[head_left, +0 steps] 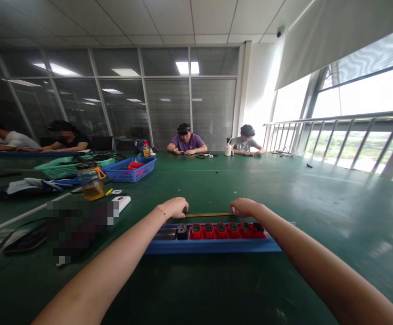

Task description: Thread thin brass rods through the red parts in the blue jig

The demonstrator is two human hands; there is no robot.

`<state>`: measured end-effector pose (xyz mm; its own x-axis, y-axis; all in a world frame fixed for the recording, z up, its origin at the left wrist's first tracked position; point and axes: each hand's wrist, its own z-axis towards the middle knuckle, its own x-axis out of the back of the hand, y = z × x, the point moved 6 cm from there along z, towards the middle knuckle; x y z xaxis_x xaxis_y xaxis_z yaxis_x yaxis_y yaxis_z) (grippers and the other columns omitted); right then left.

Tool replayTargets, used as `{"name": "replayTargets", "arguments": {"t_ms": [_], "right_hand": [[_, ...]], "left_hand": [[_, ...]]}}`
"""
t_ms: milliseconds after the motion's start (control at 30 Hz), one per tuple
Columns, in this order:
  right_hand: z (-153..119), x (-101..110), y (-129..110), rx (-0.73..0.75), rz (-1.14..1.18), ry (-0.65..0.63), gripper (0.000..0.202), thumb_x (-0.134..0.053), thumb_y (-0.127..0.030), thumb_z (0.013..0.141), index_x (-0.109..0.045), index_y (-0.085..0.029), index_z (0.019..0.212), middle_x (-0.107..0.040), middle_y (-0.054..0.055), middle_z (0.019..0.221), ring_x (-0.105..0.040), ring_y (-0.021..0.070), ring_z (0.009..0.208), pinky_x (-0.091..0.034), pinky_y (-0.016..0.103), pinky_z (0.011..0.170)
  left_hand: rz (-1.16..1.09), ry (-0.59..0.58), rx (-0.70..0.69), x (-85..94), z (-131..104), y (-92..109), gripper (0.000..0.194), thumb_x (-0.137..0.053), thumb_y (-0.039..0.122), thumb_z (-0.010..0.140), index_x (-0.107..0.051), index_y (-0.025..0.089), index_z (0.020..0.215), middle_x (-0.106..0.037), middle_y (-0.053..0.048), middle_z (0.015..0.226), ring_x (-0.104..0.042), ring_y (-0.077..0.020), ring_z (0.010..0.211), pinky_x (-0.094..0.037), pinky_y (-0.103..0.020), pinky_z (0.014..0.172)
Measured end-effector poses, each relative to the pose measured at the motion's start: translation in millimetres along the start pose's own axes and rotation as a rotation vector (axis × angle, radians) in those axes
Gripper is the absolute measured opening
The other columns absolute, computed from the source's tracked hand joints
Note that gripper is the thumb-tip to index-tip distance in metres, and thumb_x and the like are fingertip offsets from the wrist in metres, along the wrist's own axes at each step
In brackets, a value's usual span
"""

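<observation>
A long blue tray (pixel 213 246) lies across the green table in front of me. Several red holders (pixel 221 231) with dark pieces in them stand in a row inside it, beside a separate black piece (pixel 182 231). Just beyond the tray's far edge, a thin yellowish strip (pixel 210 215) stretches between my hands. My left hand (pixel 176 208), with a beaded bracelet at the wrist, is closed on its left end. Its right end is in my right hand (pixel 245 207), whose fingers are curled together.
To the left are a jar (pixel 91 181) of amber liquid, a blue basket (pixel 130 171), a green basket (pixel 59 168), a phone (pixel 27 240) and a white object (pixel 123 204). Several people sit at the table's far side and at the left.
</observation>
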<state>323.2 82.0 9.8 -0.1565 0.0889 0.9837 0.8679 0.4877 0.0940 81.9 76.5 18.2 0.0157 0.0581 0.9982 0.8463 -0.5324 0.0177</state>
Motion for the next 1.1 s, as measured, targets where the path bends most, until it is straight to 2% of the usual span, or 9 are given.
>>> {"name": "replayTargets", "arguments": {"t_ms": [200, 333, 433, 533, 633, 733, 867, 967, 1100], "right_hand": [[2.6, 0.2, -8.1, 0.025, -0.038, -0.011, 0.026, -0.057, -0.012, 0.063, -0.065, -0.019, 0.086, -0.066, 0.009, 0.089, -0.06, 0.0254, 0.083, -0.044, 0.03, 0.064], [4.5, -3.5, -8.2, 0.027, -0.018, -0.011, 0.032, -0.06, -0.017, 0.059, -0.064, -0.019, 0.09, -0.065, 0.009, 0.092, -0.06, 0.0262, 0.084, -0.044, 0.029, 0.062], [1.8, -4.4, -3.6, 0.029, 0.027, -0.002, 0.027, -0.056, -0.021, 0.064, -0.065, -0.019, 0.089, -0.066, 0.008, 0.091, -0.06, 0.0238, 0.081, -0.043, 0.028, 0.062], [-5.2, -0.7, 4.7, 0.031, 0.095, 0.021, 0.023, -0.047, -0.023, 0.072, -0.066, -0.02, 0.084, -0.067, 0.006, 0.087, -0.06, 0.0197, 0.078, -0.042, 0.025, 0.063], [-14.0, 7.3, 14.2, 0.003, 0.161, 0.085, 0.029, -0.038, -0.023, 0.078, -0.065, -0.023, 0.09, -0.066, 0.002, 0.093, -0.058, 0.0181, 0.084, -0.041, 0.025, 0.068], [-22.4, 14.5, 20.3, -0.055, 0.2, 0.16, 0.032, -0.036, -0.022, 0.079, -0.064, -0.027, 0.094, -0.063, 0.001, 0.1, -0.056, 0.0203, 0.089, -0.04, 0.028, 0.071], [-33.8, 22.1, 20.3, -0.128, 0.229, 0.265, 0.031, -0.036, -0.023, 0.078, -0.065, -0.029, 0.088, -0.063, 0.0, 0.101, -0.055, 0.0235, 0.091, -0.039, 0.032, 0.071], [-45.7, 30.1, 17.6, -0.155, 0.253, 0.361, 0.032, -0.037, -0.022, 0.077, -0.064, -0.031, 0.093, -0.064, -0.001, 0.097, -0.056, 0.0222, 0.088, -0.039, 0.03, 0.069], [-66.0, 41.9, 10.7, -0.16, 0.274, 0.477, 0.032, -0.038, -0.021, 0.076, -0.062, -0.026, 0.096, -0.065, 0.0, 0.091, -0.057, 0.0188, 0.081, -0.039, 0.025, 0.067]], "left_hand": [[-0.015, -0.058, 0.019, -4.7, 8.6, 4.1, 0.021, -0.057, 0.013, 0.056, -0.064, 0.022, 0.074, -0.065, -0.002, 0.08, -0.059, -0.0176, 0.074, -0.042, -0.023, 0.06], [-0.064, -0.062, 0.055, -8.8, 8.7, 2.5, 0.021, -0.058, 0.013, 0.052, -0.062, 0.021, 0.071, -0.065, -0.001, 0.078, -0.058, -0.0172, 0.073, -0.041, -0.023, 0.057], [-0.143, -0.054, 0.067, -9.1, 3.1, -1.0, 0.02, -0.055, 0.018, 0.057, -0.062, 0.02, 0.075, -0.065, -0.001, 0.08, -0.058, -0.016, 0.073, -0.042, -0.022, 0.059], [-0.232, -0.03, 0.063, -4.9, -6.3, -4.6, 0.025, -0.047, 0.025, 0.068, -0.06, 0.019, 0.088, -0.065, -0.001, 0.088, -0.059, -0.014, 0.078, -0.043, -0.02, 0.064], [-0.422, 0.02, 0.055, 3.5, -14.6, -5.3, 0.03, -0.042, 0.032, 0.074, -0.059, 0.018, 0.095, -0.064, -0.002, 0.095, -0.057, -0.0141, 0.087, -0.043, -0.021, 0.072], [-0.578, 0.034, 0.067, 10.8, -19.2, -2.2, 0.035, -0.048, 0.04, 0.072, -0.06, 0.017, 0.095, -0.064, -0.003, 0.09, -0.057, -0.0163, 0.083, -0.042, -0.023, 0.068], [-0.556, 0.046, 0.055, 21.0, -24.9, 8.0, 0.042, -0.05, 0.049, 0.07, -0.061, 0.016, 0.091, -0.062, -0.003, 0.077, -0.055, -0.0154, 0.071, -0.04, -0.022, 0.06], [-0.568, 0.114, 0.066, 30.7, -34.3, 13.0, 0.046, -0.048, 0.054, 0.07, -0.061, 0.015, 0.092, -0.06, -0.002, 0.076, -0.054, -0.0149, 0.069, -0.039, -0.022, 0.059], [-0.568, 0.178, 0.072, 40.9, -50.7, 20.1, 0.047, -0.045, 0.056, 0.072, -0.06, 0.018, 0.094, -0.061, -0.002, 0.077, -0.054, -0.0152, 0.07, -0.039, -0.023, 0.06]]}}
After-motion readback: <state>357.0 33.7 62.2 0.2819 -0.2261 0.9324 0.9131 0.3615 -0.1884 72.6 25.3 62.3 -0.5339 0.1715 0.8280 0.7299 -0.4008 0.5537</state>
